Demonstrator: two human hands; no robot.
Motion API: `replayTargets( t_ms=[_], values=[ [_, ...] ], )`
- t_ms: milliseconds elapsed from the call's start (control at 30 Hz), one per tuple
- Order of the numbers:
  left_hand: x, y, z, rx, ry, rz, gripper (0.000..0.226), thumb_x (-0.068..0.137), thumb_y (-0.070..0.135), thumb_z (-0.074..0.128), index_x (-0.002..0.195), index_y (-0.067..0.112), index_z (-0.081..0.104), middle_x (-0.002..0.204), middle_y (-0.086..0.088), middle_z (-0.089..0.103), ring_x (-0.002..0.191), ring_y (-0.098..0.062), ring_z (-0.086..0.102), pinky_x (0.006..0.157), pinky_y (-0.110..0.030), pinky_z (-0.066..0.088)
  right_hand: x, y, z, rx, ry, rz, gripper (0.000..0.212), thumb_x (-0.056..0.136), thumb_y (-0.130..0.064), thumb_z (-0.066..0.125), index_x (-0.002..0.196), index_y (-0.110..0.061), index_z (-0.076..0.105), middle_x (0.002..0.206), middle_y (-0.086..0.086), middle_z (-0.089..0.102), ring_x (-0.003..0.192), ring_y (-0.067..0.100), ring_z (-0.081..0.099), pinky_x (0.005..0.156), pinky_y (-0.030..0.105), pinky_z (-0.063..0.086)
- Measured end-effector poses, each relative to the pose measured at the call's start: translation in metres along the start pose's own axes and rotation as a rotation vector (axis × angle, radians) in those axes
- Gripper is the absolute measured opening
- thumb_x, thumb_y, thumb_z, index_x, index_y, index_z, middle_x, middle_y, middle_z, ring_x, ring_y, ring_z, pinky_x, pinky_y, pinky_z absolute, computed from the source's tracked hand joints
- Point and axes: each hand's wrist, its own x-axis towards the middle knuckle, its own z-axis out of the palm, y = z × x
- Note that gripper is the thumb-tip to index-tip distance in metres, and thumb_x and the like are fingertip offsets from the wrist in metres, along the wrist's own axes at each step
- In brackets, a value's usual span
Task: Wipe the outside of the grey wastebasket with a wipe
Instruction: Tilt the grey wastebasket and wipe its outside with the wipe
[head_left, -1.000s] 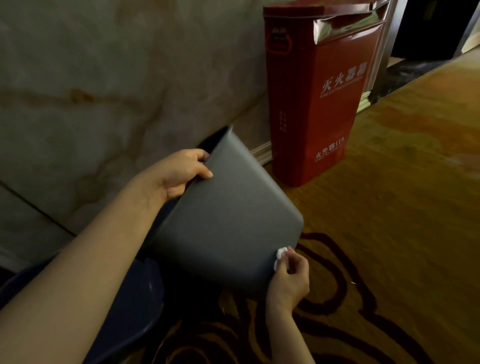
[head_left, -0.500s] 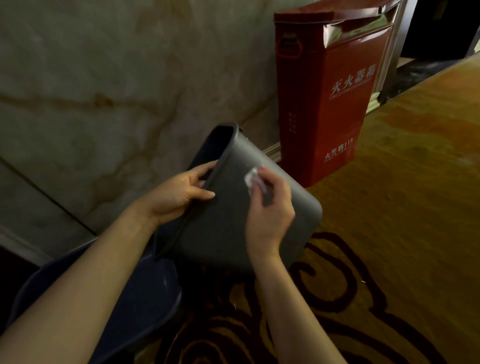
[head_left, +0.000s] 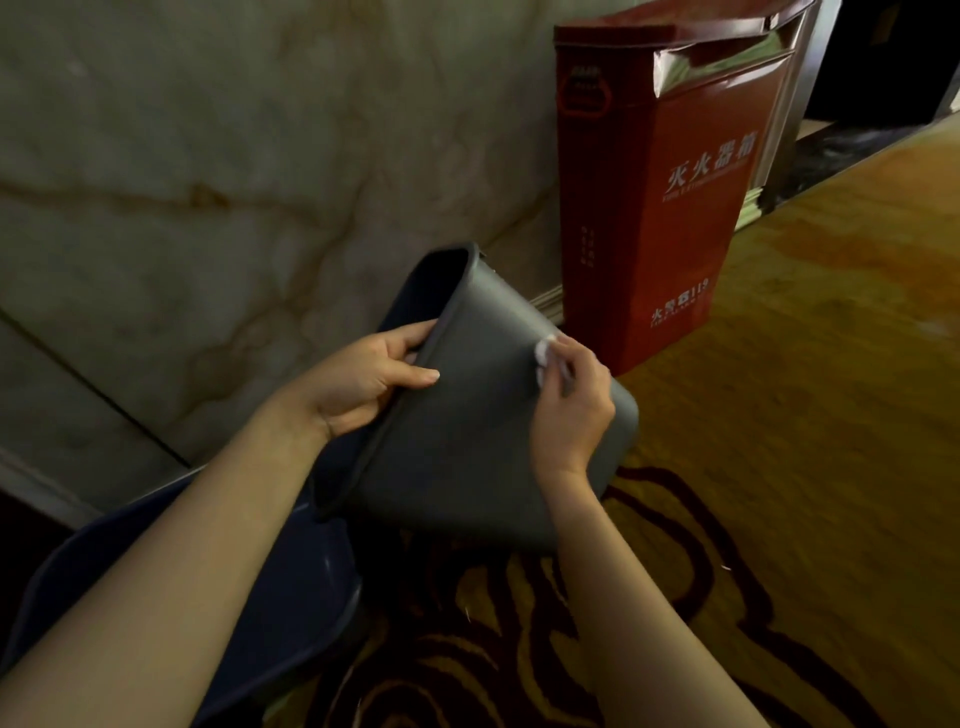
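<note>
The grey wastebasket (head_left: 467, 431) is tipped on its side in mid-air at the centre, its open mouth facing up and left toward the wall. My left hand (head_left: 363, 384) grips its rim, fingers inside and thumb on the outer wall. My right hand (head_left: 574, 405) presses a small white wipe (head_left: 544, 351) against the upper part of the basket's outer side, near the far edge. Most of the wipe is hidden under my fingers.
A tall red fire-extinguisher box (head_left: 665, 197) stands against the marble wall (head_left: 208, 182) just behind the basket. A dark blue bin (head_left: 249, 613) sits below my left forearm. The floor is yellow carpet (head_left: 805, 415) with dark swirls.
My right hand with the wipe went from the basket's bottom corner up onto its side, then slightly right toward the far edge. The basket rose and tilted a little.
</note>
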Motion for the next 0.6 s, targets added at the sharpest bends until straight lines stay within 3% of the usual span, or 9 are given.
replayTargets(
  t_ms=[100,167,300,433,600],
  values=[
    [-0.003,-0.002,-0.007,-0.020,0.032,0.008,0.050,0.071,0.004,0.058,0.115,0.027,0.058,0.104,0.003,0.074,0.098,-0.011,0.068,0.074,-0.022,0.055,0.009,0.027,-0.013,-0.061,0.009,0.254,0.016,0.090,-0.004,0.056,0.100,-0.010,0.066,0.104,0.007,0.066,0.095,0.012,0.058,0.074,0.011,0.041],
    [-0.004,-0.004,-0.008,-0.025,0.051,0.011,0.046,0.073,0.008,0.058,0.115,0.028,0.057,0.105,0.005,0.074,0.099,-0.010,0.067,0.074,-0.020,0.054,0.012,0.030,-0.016,-0.080,0.003,0.300,0.014,0.091,-0.006,0.054,0.099,-0.012,0.065,0.101,0.003,0.065,0.096,0.015,0.061,0.076,0.017,0.043],
    [-0.005,-0.006,-0.006,-0.025,0.068,0.010,0.039,0.085,0.006,0.048,0.118,0.024,0.055,0.101,0.005,0.074,0.094,-0.009,0.069,0.073,-0.020,0.055,0.004,-0.009,0.000,-0.014,-0.065,0.057,0.016,0.086,-0.001,0.059,0.098,-0.008,0.066,0.104,0.007,0.067,0.099,0.017,0.061,0.085,0.026,0.049],
    [-0.008,-0.003,0.000,-0.013,0.016,0.008,0.039,0.090,0.002,0.039,0.123,0.017,0.052,0.100,0.002,0.074,0.091,-0.011,0.069,0.079,-0.023,0.055,-0.011,-0.047,0.022,0.117,-0.183,-0.243,0.016,0.080,0.005,0.064,0.093,-0.005,0.067,0.104,0.008,0.068,0.102,0.014,0.059,0.091,0.017,0.044],
    [-0.012,-0.002,0.000,-0.023,-0.003,0.015,0.038,0.090,0.000,0.036,0.121,0.016,0.053,0.103,0.001,0.072,0.094,-0.010,0.067,0.082,-0.023,0.054,-0.015,-0.055,0.032,0.193,-0.188,-0.292,0.011,0.078,0.010,0.064,0.083,0.001,0.067,0.099,0.015,0.065,0.096,0.027,0.060,0.082,0.036,0.052]
  ],
)
